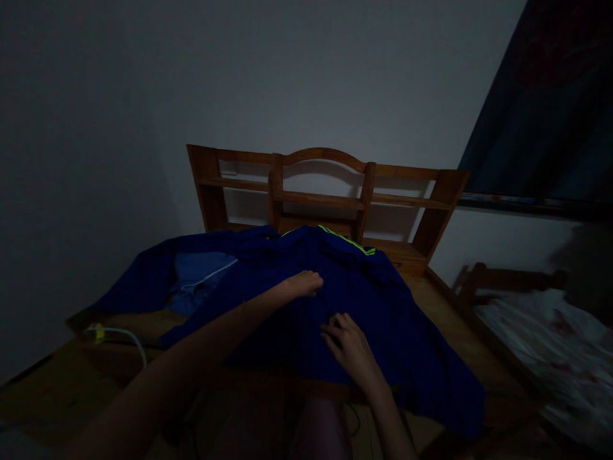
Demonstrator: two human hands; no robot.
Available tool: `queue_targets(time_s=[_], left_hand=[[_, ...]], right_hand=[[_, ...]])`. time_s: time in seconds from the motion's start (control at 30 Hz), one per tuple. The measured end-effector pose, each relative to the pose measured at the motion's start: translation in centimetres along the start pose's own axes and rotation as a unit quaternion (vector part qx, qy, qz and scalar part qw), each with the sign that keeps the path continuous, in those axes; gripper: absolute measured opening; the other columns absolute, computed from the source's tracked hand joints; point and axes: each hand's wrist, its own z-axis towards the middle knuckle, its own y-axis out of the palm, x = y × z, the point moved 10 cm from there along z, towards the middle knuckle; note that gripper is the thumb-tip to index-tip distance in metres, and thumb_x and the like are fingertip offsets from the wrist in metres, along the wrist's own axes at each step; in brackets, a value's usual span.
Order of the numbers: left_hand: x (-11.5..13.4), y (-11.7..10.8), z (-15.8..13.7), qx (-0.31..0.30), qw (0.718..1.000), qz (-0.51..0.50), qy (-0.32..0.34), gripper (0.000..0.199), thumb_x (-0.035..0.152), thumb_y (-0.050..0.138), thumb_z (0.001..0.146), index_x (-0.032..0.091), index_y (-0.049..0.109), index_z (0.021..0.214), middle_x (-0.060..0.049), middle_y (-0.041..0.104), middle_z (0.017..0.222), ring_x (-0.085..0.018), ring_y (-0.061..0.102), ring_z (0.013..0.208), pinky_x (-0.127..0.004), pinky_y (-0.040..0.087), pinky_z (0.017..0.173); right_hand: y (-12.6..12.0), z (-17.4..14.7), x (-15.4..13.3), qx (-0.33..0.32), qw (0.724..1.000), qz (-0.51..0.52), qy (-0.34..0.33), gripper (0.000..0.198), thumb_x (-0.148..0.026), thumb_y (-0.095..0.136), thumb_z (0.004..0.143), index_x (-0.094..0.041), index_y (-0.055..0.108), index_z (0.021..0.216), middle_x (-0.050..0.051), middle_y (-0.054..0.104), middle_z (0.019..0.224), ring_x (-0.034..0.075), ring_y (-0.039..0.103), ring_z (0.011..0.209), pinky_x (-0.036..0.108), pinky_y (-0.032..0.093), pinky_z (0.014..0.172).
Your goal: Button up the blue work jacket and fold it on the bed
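A dark blue jacket (364, 300) with bright yellow-green stripes lies spread over a wooden desk (431, 297). Its left front is folded back, baring a lighter blue lining (204, 271) with a white edge line. My left hand (305, 283) is closed over the middle of the jacket, its fingers apparently pinching the cloth; a small pale spot shows just under them. Lower and to the right, my right hand (347, 342) rests on the jacket with loosely bent fingers, the thumb apart from them. One sleeve reaches toward the lower right, hanging past the desk's front edge.
A wooden shelf unit (320, 199) stands at the back of the desk against the wall. A white cable (127, 332) with a yellow tag lies at the left edge. On the right are a wooden-framed bed with pale bedding (550, 326) and a dark curtain (550, 115). The room is dim.
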Motion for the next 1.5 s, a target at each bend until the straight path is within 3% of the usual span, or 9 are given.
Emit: queue_targets(time_s=[0.2,0.4,0.6,0.7,0.87,1.07,1.13,1.3,1.5], left_hand=[[0.1,0.4,-1.8,0.054,0.997,-0.012,-0.054,0.017,0.016,0.044,0.087,0.016,0.057,0.098,-0.009,0.059,0.098,-0.018,0.058,0.088,-0.026,0.044,0.074],[1.7,-1.1,-7.8,0.244,0.951,-0.153,-0.109,0.029,0.035,0.052,0.086,0.021,0.053,0.111,-0.006,0.054,0.107,-0.018,0.053,0.1,-0.028,0.043,0.087],[3.3,1.2,-10.8,0.201,0.951,-0.22,-0.081,0.024,0.028,0.056,0.084,0.022,0.059,0.107,-0.004,0.058,0.102,-0.017,0.056,0.094,-0.026,0.044,0.083],[2.9,1.3,-11.2,0.217,0.939,-0.255,-0.081,0.021,0.028,0.056,0.083,0.023,0.062,0.103,-0.003,0.058,0.102,-0.017,0.054,0.096,-0.026,0.042,0.084],[1.1,2.8,-11.0,0.222,0.891,-0.373,-0.135,0.019,0.034,0.061,0.078,0.021,0.064,0.092,-0.002,0.057,0.089,-0.014,0.055,0.08,-0.024,0.044,0.073],[0.8,3.5,-10.4,0.221,0.871,-0.413,-0.148,0.012,0.024,0.065,0.071,0.019,0.063,0.082,0.0,0.059,0.082,-0.014,0.055,0.079,-0.025,0.042,0.074],[0.7,3.2,-10.9,0.241,0.844,-0.453,-0.157,0.011,0.026,0.062,0.074,0.019,0.061,0.083,0.0,0.06,0.082,-0.014,0.056,0.077,-0.025,0.042,0.072],[0.5,2.7,-13.2,0.305,0.737,-0.569,-0.201,0.015,0.032,0.056,0.08,0.018,0.054,0.085,0.0,0.059,0.074,-0.013,0.057,0.071,-0.022,0.042,0.063],[1.1,4.1,-12.7,0.297,0.666,-0.66,-0.179,0.021,0.036,0.056,0.08,0.017,0.051,0.083,0.0,0.056,0.066,-0.011,0.054,0.057,-0.022,0.042,0.053]], right_hand=[[-0.1,0.1,0.3,0.003,1.0,0.001,0.003,0.021,-0.024,0.051,0.087,-0.026,0.063,0.105,0.003,0.058,0.094,0.017,0.053,0.089,0.032,0.043,0.086],[0.5,0.8,-0.8,-0.006,0.996,-0.083,-0.033,0.016,-0.027,0.051,0.088,-0.023,0.064,0.095,0.004,0.059,0.09,0.019,0.053,0.089,0.032,0.043,0.078],[2.9,2.4,-3.0,-0.048,0.979,-0.173,-0.101,0.016,-0.018,0.047,0.087,-0.018,0.062,0.082,0.005,0.058,0.083,0.017,0.055,0.08,0.027,0.04,0.063],[2.5,2.6,-2.5,-0.036,0.989,-0.13,-0.057,0.012,-0.015,0.048,0.085,-0.019,0.06,0.084,0.004,0.059,0.086,0.016,0.056,0.081,0.025,0.04,0.065],[1.5,1.9,-0.7,0.006,0.999,0.002,0.051,0.011,-0.017,0.048,0.081,-0.021,0.058,0.086,0.001,0.057,0.082,0.013,0.056,0.074,0.023,0.04,0.063],[2.0,1.9,-0.1,0.003,0.996,0.066,0.062,0.013,-0.021,0.046,0.083,-0.021,0.058,0.085,0.002,0.059,0.085,0.015,0.056,0.076,0.025,0.04,0.066],[2.1,2.0,0.7,0.008,0.992,0.103,0.077,0.015,-0.024,0.044,0.085,-0.02,0.058,0.085,0.003,0.06,0.086,0.016,0.057,0.078,0.026,0.041,0.069],[2.7,2.1,2.6,0.003,0.971,0.205,0.124,0.024,-0.034,0.041,0.089,-0.018,0.058,0.088,0.006,0.062,0.088,0.018,0.058,0.082,0.028,0.044,0.073],[3.4,2.1,2.2,-0.037,0.963,0.235,0.124,0.027,-0.037,0.037,0.091,-0.019,0.057,0.088,0.004,0.061,0.087,0.016,0.056,0.079,0.026,0.042,0.073]])
